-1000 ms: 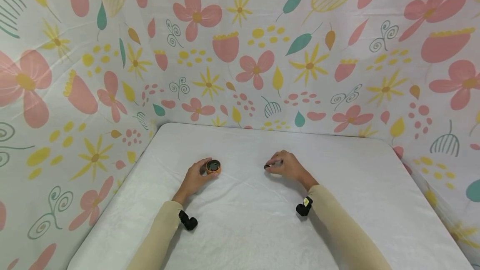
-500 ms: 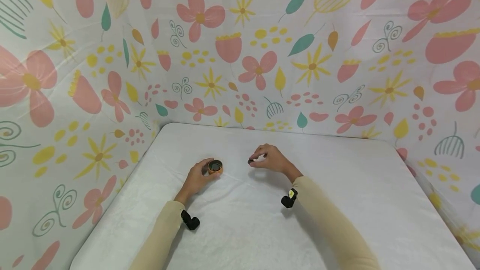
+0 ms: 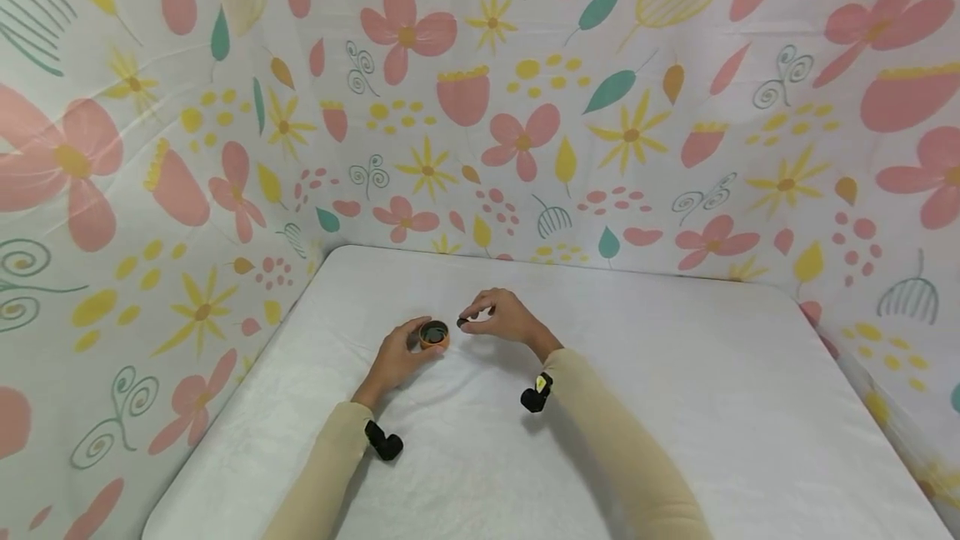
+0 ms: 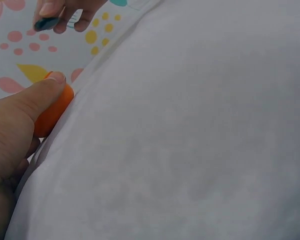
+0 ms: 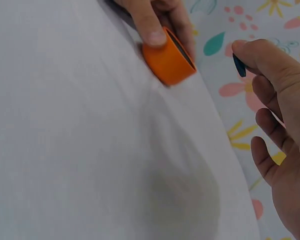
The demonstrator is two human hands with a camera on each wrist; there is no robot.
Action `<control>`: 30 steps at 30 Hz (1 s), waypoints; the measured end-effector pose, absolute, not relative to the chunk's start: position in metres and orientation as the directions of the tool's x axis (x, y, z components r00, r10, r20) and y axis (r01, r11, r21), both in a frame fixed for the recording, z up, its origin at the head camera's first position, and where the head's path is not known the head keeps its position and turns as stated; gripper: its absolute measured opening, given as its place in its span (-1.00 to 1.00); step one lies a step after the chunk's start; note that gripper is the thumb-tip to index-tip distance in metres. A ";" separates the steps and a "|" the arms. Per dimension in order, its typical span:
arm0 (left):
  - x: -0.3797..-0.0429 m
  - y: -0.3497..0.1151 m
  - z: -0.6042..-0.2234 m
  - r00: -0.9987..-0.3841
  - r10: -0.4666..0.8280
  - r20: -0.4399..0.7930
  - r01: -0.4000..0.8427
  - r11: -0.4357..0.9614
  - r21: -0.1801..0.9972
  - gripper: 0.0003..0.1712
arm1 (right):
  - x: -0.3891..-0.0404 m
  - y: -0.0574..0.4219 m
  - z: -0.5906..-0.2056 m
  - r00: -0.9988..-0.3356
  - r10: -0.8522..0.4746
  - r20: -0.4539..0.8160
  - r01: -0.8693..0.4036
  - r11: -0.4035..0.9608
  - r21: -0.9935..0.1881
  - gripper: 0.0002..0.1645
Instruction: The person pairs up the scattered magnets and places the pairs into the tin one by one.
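Note:
My left hand [image 3: 393, 359] grips a small round orange cup [image 5: 166, 64] with a dark inside, thumb on the near side and fingers around the far side. The cup stands on the white-covered table, its opening facing up. Dark glossy pieces [image 3: 434, 335] show inside it in the head view. Just to the right of the cup, my right hand [image 3: 512, 319] pinches a small flat dark-teal disc-like piece [image 5: 239, 66] between thumb and index finger. Its other fingers are loosely bent. The piece hangs above the table, slightly apart from the cup's rim.
A white cloth [image 3: 480, 448] with a few creases covers the table. Floral-printed sheets [image 3: 517, 140] rise behind it and along both sides. Each beige sleeve carries a small black wrist camera [image 3: 536, 394].
My right hand has moved left across the table with the dark piece, up close to the cup. The left hand keeps its hold on the cup in nearly the same place.

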State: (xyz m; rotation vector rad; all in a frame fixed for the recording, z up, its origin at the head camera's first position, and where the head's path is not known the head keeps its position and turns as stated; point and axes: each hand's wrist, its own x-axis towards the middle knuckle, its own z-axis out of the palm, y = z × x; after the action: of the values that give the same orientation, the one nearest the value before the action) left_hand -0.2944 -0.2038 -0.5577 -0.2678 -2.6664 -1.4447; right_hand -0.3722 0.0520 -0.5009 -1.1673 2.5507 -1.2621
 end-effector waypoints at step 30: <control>-0.298 -0.197 -0.559 -0.965 0.157 0.211 0.263 0.535 0.803 -0.13 | -0.367 0.017 -0.528 -0.745 -0.626 0.231 -0.529 0.343 -0.776 -0.65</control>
State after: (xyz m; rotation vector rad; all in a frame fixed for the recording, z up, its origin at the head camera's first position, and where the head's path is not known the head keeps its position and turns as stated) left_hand -0.2983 -0.1970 -0.5585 -0.3638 -2.6520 -1.4163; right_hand -0.3670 0.0167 -0.5277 -1.0729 2.4842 -1.3720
